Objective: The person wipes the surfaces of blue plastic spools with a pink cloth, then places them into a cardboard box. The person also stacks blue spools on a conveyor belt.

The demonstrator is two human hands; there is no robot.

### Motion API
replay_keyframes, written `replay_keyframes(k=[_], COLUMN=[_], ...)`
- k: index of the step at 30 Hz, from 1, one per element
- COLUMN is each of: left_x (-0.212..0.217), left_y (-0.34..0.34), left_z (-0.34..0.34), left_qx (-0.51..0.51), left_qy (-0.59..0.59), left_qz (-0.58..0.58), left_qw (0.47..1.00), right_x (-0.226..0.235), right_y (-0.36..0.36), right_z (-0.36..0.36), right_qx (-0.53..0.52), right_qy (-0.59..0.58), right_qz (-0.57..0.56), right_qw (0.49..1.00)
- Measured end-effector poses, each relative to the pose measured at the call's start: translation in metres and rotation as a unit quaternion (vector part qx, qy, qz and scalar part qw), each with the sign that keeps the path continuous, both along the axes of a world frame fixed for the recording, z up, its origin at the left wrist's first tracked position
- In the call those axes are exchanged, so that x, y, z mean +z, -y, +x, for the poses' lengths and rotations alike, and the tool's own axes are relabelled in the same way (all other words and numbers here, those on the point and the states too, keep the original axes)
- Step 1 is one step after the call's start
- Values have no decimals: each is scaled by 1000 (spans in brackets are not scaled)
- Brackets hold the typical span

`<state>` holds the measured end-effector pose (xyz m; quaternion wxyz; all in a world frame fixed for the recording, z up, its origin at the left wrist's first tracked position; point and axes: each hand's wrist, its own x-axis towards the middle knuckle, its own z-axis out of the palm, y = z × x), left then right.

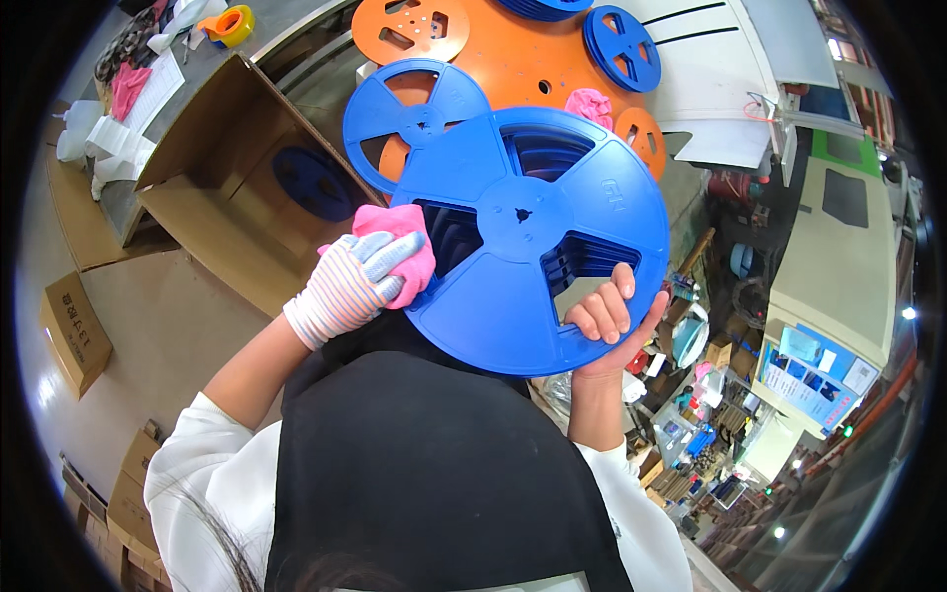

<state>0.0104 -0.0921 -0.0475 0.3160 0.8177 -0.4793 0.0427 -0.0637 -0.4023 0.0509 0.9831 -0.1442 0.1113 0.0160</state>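
Workshop clutter is ringing this whole view, so going left to right: a closed carton (77, 335) is sitting on the floor, and an open cardboard box (212, 232) is holding a dark blue disc (311, 184). Next up, the left grip (345, 286), in a striped glove, is bunching a pink cloth (418, 264) against the left edge of the big blue reel (545, 205). That reel is hanging tilted in front of the black apron (434, 464), with more blue rims showing through its windows, so I'm guessing it's a stack. Behind it, an orange surface (493, 61) is carrying other blue reels. Over on the right, the bare right grip (604, 318) is pinching the rim, fingers through the lower-right window, thumb outside. Past that, a pale machine (834, 247) is standing.

Handling-wise, I'm thinking stiff, smooth plastic: a bit slippery, bulky, probably heavier if stacked, with thin edges maybe cracking if dropped. Rim-through-window is looking like the best hold.
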Motion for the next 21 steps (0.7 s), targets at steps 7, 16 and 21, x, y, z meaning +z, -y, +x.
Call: replay_keyframes(k=[7,16,21], left_x=[7,11,-30], left_y=[-7,-80,-112], left_z=[0,-44,-72], left_qx=[2,232,290], left_qy=[-147,-687,-679], left_qz=[-4,-390,-480], left_qw=[989,567,475], right_x=[12,6,8], right_y=[6,10,6], right_z=[22,9,0], right_qx=[33,16,-36], right_qy=[-52,-214,-260], right_qz=[-59,-288,-314], right_qw=[996,933,913])
